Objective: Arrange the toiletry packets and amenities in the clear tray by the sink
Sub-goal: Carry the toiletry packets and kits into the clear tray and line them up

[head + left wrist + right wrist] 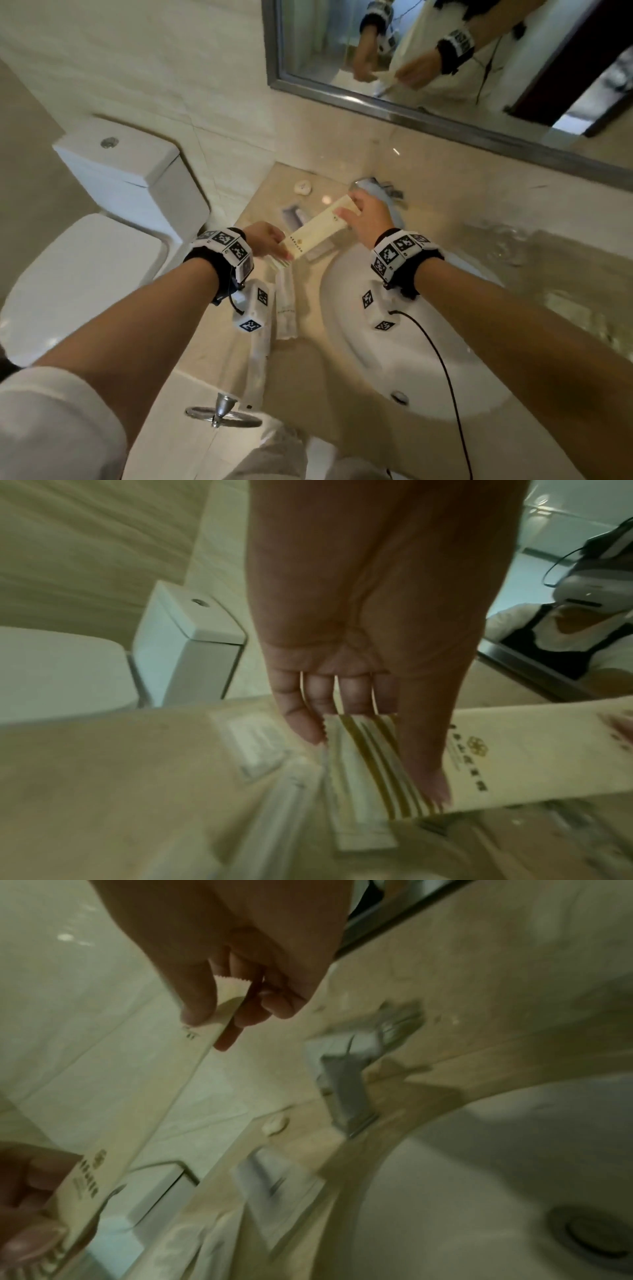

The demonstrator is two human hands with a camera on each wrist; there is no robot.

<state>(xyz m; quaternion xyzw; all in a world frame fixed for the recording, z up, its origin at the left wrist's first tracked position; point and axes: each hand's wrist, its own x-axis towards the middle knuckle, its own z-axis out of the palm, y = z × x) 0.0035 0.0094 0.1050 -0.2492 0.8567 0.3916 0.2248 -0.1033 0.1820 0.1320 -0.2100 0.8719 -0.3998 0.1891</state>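
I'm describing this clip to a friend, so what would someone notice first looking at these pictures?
First, the long cream packet held up over the counter, the left hand pinching its near end and the right hand its far end. Then the white sink under the right arm, and the toilet on the left.

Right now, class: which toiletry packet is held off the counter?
The long cream packet, gripped at its ends by the left hand and right hand; others lie flat.
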